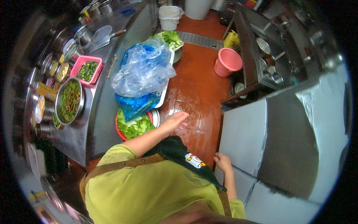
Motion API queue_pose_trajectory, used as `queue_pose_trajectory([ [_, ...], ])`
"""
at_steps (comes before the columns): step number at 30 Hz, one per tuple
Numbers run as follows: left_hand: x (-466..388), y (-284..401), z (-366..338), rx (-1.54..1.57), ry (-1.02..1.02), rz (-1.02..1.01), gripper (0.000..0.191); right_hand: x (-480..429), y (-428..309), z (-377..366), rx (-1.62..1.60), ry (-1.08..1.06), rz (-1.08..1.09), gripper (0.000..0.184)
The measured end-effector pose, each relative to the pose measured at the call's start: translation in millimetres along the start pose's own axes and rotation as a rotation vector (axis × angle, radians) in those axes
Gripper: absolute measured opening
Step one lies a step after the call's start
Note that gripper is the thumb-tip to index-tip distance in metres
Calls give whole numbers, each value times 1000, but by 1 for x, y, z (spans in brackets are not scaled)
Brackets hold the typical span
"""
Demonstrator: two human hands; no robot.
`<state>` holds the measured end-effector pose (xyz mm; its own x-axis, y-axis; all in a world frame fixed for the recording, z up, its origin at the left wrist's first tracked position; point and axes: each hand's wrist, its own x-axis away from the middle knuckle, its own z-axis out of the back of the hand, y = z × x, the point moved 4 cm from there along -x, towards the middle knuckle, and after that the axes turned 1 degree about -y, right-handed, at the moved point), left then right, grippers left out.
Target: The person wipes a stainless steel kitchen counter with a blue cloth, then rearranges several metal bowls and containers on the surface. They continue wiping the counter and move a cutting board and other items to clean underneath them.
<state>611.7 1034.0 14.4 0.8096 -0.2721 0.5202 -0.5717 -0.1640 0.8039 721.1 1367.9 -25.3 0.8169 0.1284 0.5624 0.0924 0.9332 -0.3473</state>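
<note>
My left hand (179, 121) hangs over the wet tiled floor, fingers loosely apart, with nothing in it. Just left of it, a red basin (120, 133) holds lettuce leaves (137, 126). Above that basin, blue and clear plastic bags (144, 70) cover a white tray (165, 92). More leafy greens (169, 38) lie beyond the bags. My right hand (223, 161) hangs low beside a pale cabinet front (242, 134), its fingers curled; whether it touches anything cannot be told.
On the left steel counter (70, 142) stand a metal bowl of chopped greens (68, 102), a pink basket (96, 77), a cleaver (105, 42) and several pots. A pink bucket (228, 62) stands on the floor by a dark shelf unit (249, 56). A white lidded bucket (169, 18) is farther off.
</note>
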Motion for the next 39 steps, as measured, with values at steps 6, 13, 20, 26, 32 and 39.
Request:
queue_pose_trajectory([
  [6, -55, 42, 22, 71, 238, -60, 40, -156, -41, 103, -19, 6, 295, 34],
  [13, -180, 140, 61, 173, 327, -122, 38, -289, -48, 191, 191, -192, 229, 38],
  [20, -299, 257, 89, 108, 316, -209, 41, -402, -46, 288, 101, -121, 210, 39],
  [26, -403, 332, 137, 107, 424, -255, 48, -522, -51, 352, 120, -236, 245, 33],
  [32, -443, 409, 194, 165, 662, -319, 50, -694, -125, 445, 307, -249, 437, 31],
  [39, -440, 436, 270, 327, 1033, -287, 50, -842, -289, 519, 346, -220, 778, 33],
])
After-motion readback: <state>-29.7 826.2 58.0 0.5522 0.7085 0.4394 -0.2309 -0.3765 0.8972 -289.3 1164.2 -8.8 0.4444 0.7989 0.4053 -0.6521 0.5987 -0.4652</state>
